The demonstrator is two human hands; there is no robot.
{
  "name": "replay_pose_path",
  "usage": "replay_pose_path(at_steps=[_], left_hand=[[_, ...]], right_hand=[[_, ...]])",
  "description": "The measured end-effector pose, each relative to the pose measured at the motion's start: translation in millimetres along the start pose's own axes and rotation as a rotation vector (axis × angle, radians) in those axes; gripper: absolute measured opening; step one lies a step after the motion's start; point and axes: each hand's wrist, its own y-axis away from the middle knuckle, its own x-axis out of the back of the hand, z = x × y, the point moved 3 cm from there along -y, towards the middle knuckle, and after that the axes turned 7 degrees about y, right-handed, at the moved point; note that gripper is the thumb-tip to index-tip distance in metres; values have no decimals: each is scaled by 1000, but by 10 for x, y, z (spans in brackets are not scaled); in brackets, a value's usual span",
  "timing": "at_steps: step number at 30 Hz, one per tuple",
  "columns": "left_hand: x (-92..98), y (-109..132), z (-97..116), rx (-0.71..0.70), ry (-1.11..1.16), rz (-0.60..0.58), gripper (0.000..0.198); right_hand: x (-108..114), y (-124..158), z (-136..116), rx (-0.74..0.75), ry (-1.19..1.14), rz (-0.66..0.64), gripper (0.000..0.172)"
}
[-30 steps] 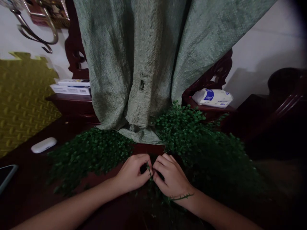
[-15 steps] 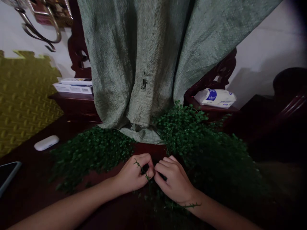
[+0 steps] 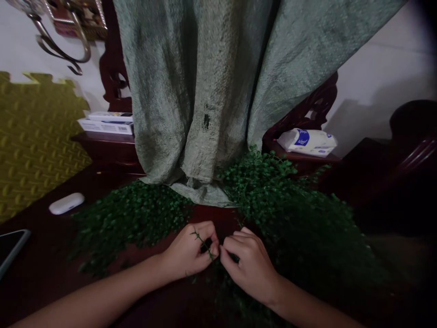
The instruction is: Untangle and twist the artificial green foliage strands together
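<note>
My left hand (image 3: pixel 194 248) is closed in a pinch over the dark red table. A thin green artificial-looking plant stem (image 3: pixel 204 244) with short side nubs crosses its thumb and forefinger. Close beside it, my right hand (image 3: pixel 251 264) is also closed, thumb against curled fingers. Whatever it may be pinching is too small or hidden to make out. Left of the hands lies a heap of small-leaved green sprigs (image 3: pixel 136 214). A larger green heap (image 3: pixel 293 214) spreads on the right, its near part lost in shadow.
A grey-green woven sack (image 3: pixel 211 91) hangs behind the heaps, reaching the table. White boxes (image 3: pixel 107 126) and a tissue pack (image 3: pixel 309 142) rest on ledges either side. At left are a white earbud-style case (image 3: pixel 66 203), a phone (image 3: pixel 12 248) and a yellow foam mat (image 3: pixel 37 141).
The green sprig that lay across my right wrist no longer shows there. My hands stay pinched close together, having barely moved, and the view has shifted slightly.
</note>
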Motion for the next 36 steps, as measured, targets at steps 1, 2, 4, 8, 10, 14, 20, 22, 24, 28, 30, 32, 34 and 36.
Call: replay_pose_path(at_steps=[1, 2, 4, 8, 10, 14, 20, 22, 24, 28, 30, 32, 34, 36], left_hand=[[13, -2, 3, 0, 2, 19, 12], [26, -3, 7, 1, -4, 38, 10], [49, -5, 24, 3, -26, 79, 9], [95, -5, 57, -31, -80, 203, 12], [112, -9, 60, -49, -113, 258, 13], [127, -30, 53, -49, -141, 310, 13], [149, -28, 83, -121, -138, 429, 16], [150, -24, 78, -125, -115, 426, 14], [150, -24, 60, -110, -102, 407, 13], [177, -27, 27, -79, -150, 429, 14], [196, -28, 19, -66, -190, 452, 15], [209, -29, 13, -51, -226, 460, 19], [213, -27, 2, -39, -245, 449, 23], [211, -22, -22, -25, -250, 427, 26]], right_hand=[[5, -7, 7, 5, -1, 7, 27], [10, -16, 15, 8, -1, 17, 27], [20, -37, 37, 0, -1, 38, 24], [23, -63, 93, -47, -15, 69, 14], [14, -61, 118, -68, -28, 70, 11], [-8, -43, 163, -112, -38, 85, 11], [-58, -26, 247, -155, 6, 121, 14], [-73, -21, 274, -162, 10, 138, 15], [-87, -14, 292, -171, 2, 154, 17], [-99, 2, 317, -248, -22, 192, 16], [-74, 4, 317, -279, -50, 245, 19], [-33, -5, 299, -266, -67, 275, 20], [8, -24, 264, -211, -55, 250, 17], [39, -39, 220, -142, -37, 206, 17]])
